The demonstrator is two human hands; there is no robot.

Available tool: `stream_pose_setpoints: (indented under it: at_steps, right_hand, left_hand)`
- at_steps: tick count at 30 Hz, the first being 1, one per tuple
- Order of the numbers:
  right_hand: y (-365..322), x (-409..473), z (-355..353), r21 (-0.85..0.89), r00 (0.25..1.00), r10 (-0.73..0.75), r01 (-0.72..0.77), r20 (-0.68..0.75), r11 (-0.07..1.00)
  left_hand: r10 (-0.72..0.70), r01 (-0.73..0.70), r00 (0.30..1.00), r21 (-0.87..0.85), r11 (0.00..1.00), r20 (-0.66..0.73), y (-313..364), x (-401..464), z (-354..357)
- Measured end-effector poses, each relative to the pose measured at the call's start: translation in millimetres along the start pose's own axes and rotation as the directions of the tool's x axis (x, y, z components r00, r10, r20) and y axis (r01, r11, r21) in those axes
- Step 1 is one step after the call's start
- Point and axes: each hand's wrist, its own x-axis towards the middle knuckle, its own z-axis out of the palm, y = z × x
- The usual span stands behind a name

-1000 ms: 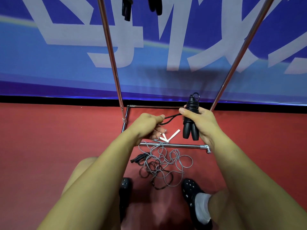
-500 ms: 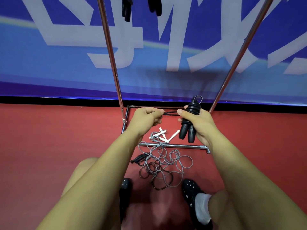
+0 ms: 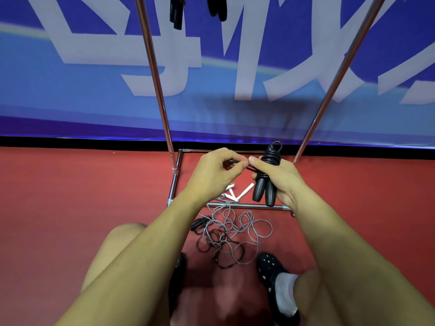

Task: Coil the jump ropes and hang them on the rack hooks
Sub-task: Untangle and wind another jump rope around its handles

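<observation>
So from the head cam I'm looking down at both hands held out in front of the chrome tube garment rack (image 3: 173, 184), whose two shiny uprights run up past a big blue banner with pale lettering (image 3: 235, 90). My right hand (image 3: 281, 180) is wrapped around the black jump rope with the fat foam-looking handles (image 3: 264, 184), the two handles pointing down side by side and the cord wound in tight turns around their upper ends, with a little loop poking out on top. My left hand (image 3: 215, 175) has its fingertips curled in and pinching the loose black end of that same cord, right up against the right thumb, so the two hands are practically touching. Down on the red sports floor (image 3: 70, 208), a thin grey jump rope in a messy tangle (image 3: 235, 229) lies between my black perforated clogs (image 3: 270, 271), mixed up with a darker brownish cord; its slim white handles (image 3: 237, 192) sit just past the rack's front base bar, inside the frame. A small black handle peeks out at the left edge of the tangle. Up at the very top edge, two dark bundles (image 3: 176, 10) hang from the rack, cropped too much to say how they're attached.
</observation>
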Motion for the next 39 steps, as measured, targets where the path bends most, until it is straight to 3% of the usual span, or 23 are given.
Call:
stream_pose_setpoints:
  at_steps: [3,5,9,13,18,26,30,34,39]
  right_hand:
    - [-2,-4,6,-0.023,0.998,0.048,-0.047,0.031,0.999]
    - [-6,-6,8,0.102,0.993,0.077,-0.086,0.084,0.991]
    - [-9,-6,8,0.203,0.987,0.021,-0.054,0.159,0.978]
    - [-12,-9,5,0.156,0.982,-0.059,0.03,0.181,0.987]
    - [-9,-15,8,0.041,0.967,-0.025,0.015,0.253,0.999]
    - [-12,-16,12,0.212,0.944,0.01,-0.085,0.328,0.974]
    - [-14,-20,13,0.202,0.944,0.013,-0.084,0.329,0.976]
    - [-11,-21,13,0.161,0.946,0.035,-0.091,0.323,0.983]
    - [-5,-24,20,0.185,0.957,0.024,-0.081,0.289,0.979]
  left_hand:
    - [-0.024,0.021,0.999,-0.066,0.998,-0.036,0,2,-2]
    - [-0.053,0.045,0.997,-0.124,0.991,-0.057,1,2,-4]
    - [-0.054,0.035,0.996,-0.232,0.972,-0.075,7,1,-11]
    - [-0.013,0.007,1.0,-0.332,0.943,-0.016,14,-4,-11]
    - [-0.009,0.003,1.0,-0.331,0.944,-0.017,13,-4,-7]
    - [-0.042,0.043,0.999,-0.378,0.925,0.013,12,-2,-7]
    - [-0.009,0.048,0.995,-0.381,0.923,0.104,14,-4,-7]
    - [-0.017,0.034,0.999,-0.396,0.918,0.046,14,-1,-6]
    - [-0.002,0.029,0.997,-0.341,0.94,0.08,12,-3,-1]
